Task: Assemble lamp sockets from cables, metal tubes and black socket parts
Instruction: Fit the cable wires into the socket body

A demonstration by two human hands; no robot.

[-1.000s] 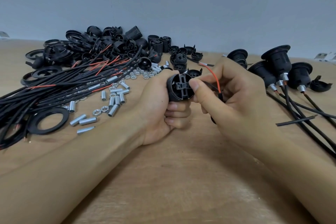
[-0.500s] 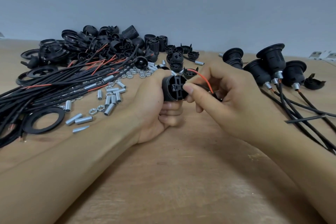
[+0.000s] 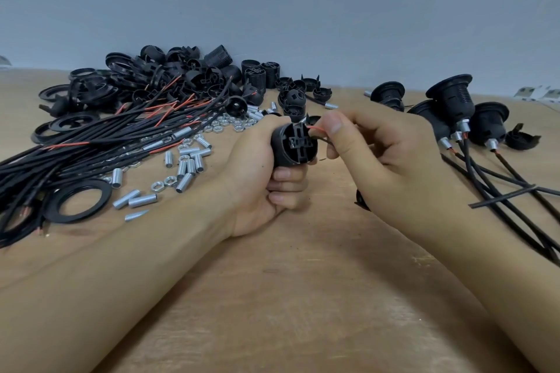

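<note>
My left hand (image 3: 257, 179) grips a black socket body (image 3: 292, 145) above the middle of the wooden table (image 3: 288, 297), its terminal end turned toward me. My right hand (image 3: 381, 154) pinches a thin red wire (image 3: 315, 129) between thumb and forefinger right at the socket's terminal face. The cable the wire belongs to runs back under my right palm, mostly hidden.
A bundle of black and red cables (image 3: 91, 148) lies at the left. Metal tubes and nuts (image 3: 181, 160) are scattered beside it, with a black ring (image 3: 77, 201) near them. A heap of black socket parts (image 3: 181, 82) sits behind. Several finished sockets with cables (image 3: 454, 112) stand at the right.
The red wire's loop has shortened and its end now sits at the socket's terminal face. My right thumb and forefinger have closed in on the socket.
</note>
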